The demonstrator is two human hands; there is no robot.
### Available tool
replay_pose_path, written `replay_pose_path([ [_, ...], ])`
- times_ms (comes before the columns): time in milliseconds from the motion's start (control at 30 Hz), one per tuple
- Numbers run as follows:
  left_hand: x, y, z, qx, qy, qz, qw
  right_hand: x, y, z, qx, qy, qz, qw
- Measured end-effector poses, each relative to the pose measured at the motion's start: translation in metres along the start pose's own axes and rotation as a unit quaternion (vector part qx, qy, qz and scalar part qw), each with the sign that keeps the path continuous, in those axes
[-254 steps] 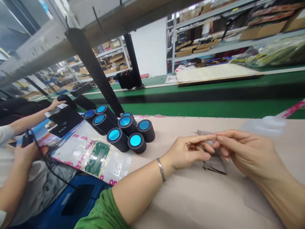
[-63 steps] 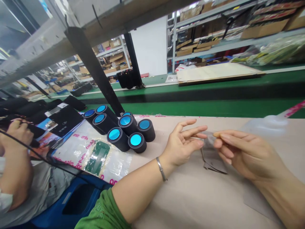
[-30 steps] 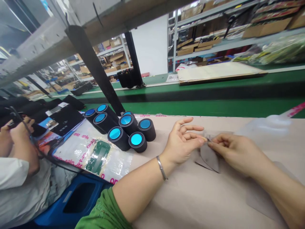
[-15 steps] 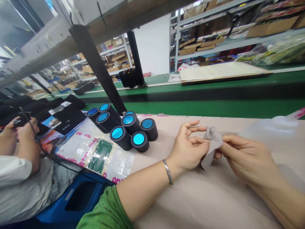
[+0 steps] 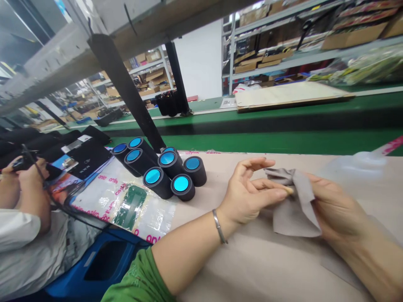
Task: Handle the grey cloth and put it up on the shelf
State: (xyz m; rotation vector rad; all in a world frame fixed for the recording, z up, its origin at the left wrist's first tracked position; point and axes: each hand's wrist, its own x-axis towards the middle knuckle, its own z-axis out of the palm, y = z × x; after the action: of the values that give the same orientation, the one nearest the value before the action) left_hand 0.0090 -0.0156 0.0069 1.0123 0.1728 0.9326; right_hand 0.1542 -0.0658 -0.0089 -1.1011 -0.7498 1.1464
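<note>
My right hand grips a soft grey cloth that hangs in front of its fingers and hides them partly. My left hand is next to it, fingers apart, with one fingertip resting on the cloth. A green sleeve and a thin metal bangle show on my left arm. To the left of that hand stands a group of several black foam cylinders with blue glossy ends, lying and standing close together.
The cylinders sit on a pink-printed plastic sheet with a green item in a clear bag. A co-worker's hands work a black item far left. A translucent plastic bottle lies beyond my right hand; a blue crate sits below.
The grey cloth has opened out from a small bunch into a wider sheet over my right hand. My left fingers have moved onto it.
</note>
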Motion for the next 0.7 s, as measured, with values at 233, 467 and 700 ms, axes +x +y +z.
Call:
replay_pose_path([
  [233, 0.001, 0.0, -0.005, -0.02, 0.037, -0.019, 0.999, -0.005, -0.002, -0.005, 0.008, -0.033, -0.026, 0.999],
  [467, -0.003, -0.001, -0.002, 0.082, 0.048, -0.011, 0.995, -0.005, -0.004, 0.005, 0.013, -0.035, 0.006, 0.999],
  [700, -0.003, -0.006, -0.003, 0.063, 0.032, -0.022, 0.997, -0.006, -0.006, 0.005, 0.023, -0.033, 0.017, 0.999],
])
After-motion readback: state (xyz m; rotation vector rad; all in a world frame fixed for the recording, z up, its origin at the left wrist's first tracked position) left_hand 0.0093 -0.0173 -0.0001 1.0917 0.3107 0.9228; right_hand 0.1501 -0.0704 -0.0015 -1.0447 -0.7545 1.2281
